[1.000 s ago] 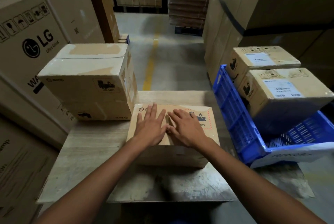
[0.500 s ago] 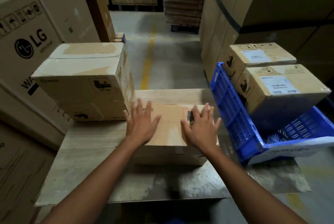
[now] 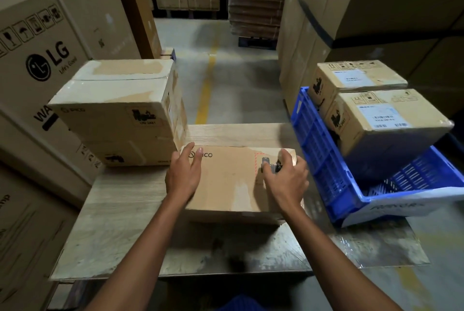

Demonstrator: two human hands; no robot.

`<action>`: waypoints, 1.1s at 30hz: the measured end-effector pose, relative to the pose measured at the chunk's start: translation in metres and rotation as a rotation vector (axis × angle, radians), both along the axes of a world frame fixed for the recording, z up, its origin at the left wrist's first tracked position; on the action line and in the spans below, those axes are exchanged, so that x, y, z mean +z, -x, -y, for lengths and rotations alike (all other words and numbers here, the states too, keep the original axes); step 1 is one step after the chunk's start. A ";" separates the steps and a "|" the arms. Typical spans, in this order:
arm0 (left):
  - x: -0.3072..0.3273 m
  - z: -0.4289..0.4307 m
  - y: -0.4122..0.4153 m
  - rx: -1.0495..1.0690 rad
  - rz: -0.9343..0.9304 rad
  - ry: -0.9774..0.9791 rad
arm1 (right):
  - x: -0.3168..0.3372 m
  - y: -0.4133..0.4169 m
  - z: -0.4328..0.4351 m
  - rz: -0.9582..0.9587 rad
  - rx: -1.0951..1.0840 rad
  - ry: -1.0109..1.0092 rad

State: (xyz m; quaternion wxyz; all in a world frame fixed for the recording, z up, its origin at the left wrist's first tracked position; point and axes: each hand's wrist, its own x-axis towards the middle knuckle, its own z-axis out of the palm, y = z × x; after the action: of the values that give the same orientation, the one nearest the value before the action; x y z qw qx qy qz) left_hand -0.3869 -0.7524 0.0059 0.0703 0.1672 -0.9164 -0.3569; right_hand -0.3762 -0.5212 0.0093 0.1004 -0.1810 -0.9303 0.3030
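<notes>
The table lies under the box and bears the whole job. Left of the box, touching its far left corner, stands a stack of two cartons. Right of the box, just beside it, sits a blue crate with two more cartons leaning in it.

Judging by that layout, the work looks like moving cartons from the crate onto the stack, and it seems about half done. Two are stacked, two wait right of the box, and the box itself is midway. It rests flat and closed, not yet lifted. What is left, as far as I can judge, is to raise or slide it to the stack and then fetch the rest.

The box lies directly under both hands, between the forearms. The left hand lies on its left end with its fingers straight, reaching to the far left corner, so it presses rather than clasps. The right hand sits on its right end over the printed label. Its fingers bend over the far right edge and its thumb lies on top, which reads as a grip on that end.
</notes>
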 end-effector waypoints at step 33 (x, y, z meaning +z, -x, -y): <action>-0.093 -0.016 -0.061 -0.325 0.051 0.572 | -0.094 -0.033 0.028 0.005 0.661 -0.460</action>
State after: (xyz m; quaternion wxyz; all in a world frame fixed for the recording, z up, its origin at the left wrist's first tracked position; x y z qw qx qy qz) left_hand -0.3261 -0.7363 -0.0871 0.0336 0.0014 -0.9956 -0.0873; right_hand -0.3432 -0.5488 -0.0849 0.0333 0.1546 -0.9821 0.1023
